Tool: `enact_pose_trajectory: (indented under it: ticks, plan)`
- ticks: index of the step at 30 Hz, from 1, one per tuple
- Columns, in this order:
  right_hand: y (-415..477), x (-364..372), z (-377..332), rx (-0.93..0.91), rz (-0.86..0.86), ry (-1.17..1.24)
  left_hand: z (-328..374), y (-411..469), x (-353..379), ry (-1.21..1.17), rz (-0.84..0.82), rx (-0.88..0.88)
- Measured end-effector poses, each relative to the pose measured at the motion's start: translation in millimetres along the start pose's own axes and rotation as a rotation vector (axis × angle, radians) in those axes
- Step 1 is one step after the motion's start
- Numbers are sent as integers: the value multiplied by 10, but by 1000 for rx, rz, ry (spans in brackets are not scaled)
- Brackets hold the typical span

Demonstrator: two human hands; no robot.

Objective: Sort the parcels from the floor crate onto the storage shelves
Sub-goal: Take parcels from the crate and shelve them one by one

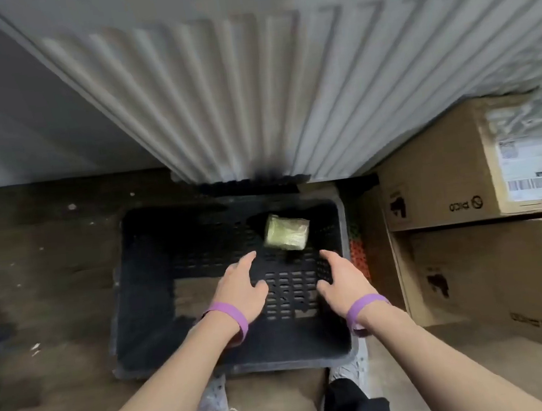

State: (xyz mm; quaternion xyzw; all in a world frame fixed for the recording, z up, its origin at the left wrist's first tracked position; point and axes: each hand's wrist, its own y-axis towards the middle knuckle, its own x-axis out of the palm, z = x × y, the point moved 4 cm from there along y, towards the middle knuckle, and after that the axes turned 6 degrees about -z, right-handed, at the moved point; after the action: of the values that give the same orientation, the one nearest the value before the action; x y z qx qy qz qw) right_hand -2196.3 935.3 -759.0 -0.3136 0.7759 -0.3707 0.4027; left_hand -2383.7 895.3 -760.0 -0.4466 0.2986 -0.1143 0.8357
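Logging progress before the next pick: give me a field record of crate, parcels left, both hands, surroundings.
crate: black, perforated, on floor by the feet
parcels left: one yellowish parcel, far-right part of crate
left hand: open, above crate, short of parcel
right hand: open, above crate, short of parcel
right of crate: stacked cardboard boxes

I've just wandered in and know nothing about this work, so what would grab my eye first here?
Two bare hands, the left hand and the right hand, each with a purple wristband, reach open into a black perforated plastic crate on the floor at centre. A small yellowish-green wrapped parcel lies in its far right part, just beyond both hands. Brown cardboard boxes are stacked to the right.
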Motion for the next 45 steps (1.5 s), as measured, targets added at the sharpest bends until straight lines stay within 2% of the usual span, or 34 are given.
enact_pose_trajectory:
  ticks: [6,10,13,15,18,21,26,32,35,38,42,45]
  plan:
    - [978,346,295,29,-23,44,-149,1144,399,3,14,16]
    - [1456,539,402,27,11,194,-202,1684,583,-31,11,50]
    - [1668,576,480,-5,67,302,-189,1948,682,-126,-8,107]
    - [1726,590,515,-1,46,361,-136,1996,723,-186,-17,153]
    - [1654,643,544,-6,63,486,-131,1884,746,-251,-5,148]
    - [1354,725,506,0,59,546,-125,1547,703,-302,-6,107]
    - [358,640,224,17,59,633,131,464,410,-331,7,127]
    - [-1177,93,-490,45,308,695,575,-1137,-207,-433,99,115]
    - [-1915,-183,-956,-4,359,643,733,-1891,-531,-429,119,-15]
    - [-2531,-432,-1294,-55,326,538,849,-2552,-872,-430,134,-8]
    - [-3124,-681,-1631,-185,190,476,916,-3241,-1219,-490,107,49]
    - [-3481,-790,-1811,-312,191,533,959,-3599,-1431,-768,146,88]
